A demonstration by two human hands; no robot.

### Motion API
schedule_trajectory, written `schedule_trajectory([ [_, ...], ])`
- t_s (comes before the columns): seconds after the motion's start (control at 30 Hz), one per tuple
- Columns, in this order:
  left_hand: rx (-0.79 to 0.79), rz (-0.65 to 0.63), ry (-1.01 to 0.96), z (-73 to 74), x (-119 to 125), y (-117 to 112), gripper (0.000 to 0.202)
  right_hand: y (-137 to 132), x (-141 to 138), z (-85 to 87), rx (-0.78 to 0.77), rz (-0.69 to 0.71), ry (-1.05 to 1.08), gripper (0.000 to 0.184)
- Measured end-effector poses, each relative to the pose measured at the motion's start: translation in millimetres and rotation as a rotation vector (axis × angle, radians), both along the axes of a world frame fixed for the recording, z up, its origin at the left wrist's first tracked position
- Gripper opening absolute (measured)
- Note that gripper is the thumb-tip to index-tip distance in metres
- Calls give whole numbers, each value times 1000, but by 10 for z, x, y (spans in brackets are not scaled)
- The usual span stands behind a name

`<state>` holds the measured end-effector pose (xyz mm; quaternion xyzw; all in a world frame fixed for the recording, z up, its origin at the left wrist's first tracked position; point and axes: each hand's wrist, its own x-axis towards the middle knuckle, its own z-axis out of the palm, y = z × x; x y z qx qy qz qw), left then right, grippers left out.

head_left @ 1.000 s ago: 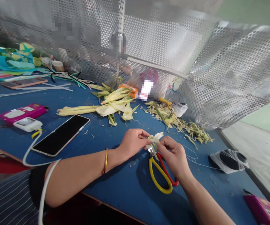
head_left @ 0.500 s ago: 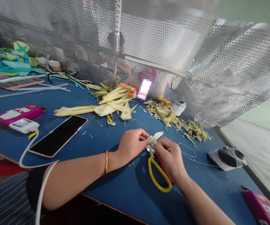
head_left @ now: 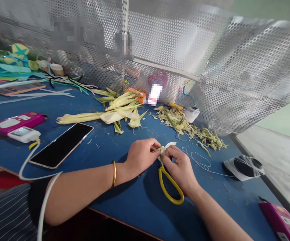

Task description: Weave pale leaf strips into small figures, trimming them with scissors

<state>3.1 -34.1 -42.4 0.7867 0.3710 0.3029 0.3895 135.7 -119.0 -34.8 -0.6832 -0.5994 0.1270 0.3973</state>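
The left hand [head_left: 141, 154] and right hand [head_left: 180, 164] pinch a small corn husk piece [head_left: 171, 144] with their fingers, over the blue desk [head_left: 109, 142]. Both hold it, likely so it stays still. Its pale loose end points right and a bit away; its long way seems to run so too. Scissors [head_left: 170, 188] lie just below, maybe to be near.
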Motion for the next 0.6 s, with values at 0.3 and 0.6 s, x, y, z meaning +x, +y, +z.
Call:
schedule_trajectory([
  [0.3, -7, 3, -45, 30, -20, 1, 14, -14, -8, 10, 87, -64, -199, 20],
  [0.6, -26, 55, -86, 8, -8, 44, 13, -8, 9, -44, 331, -49, -525, 15],
])
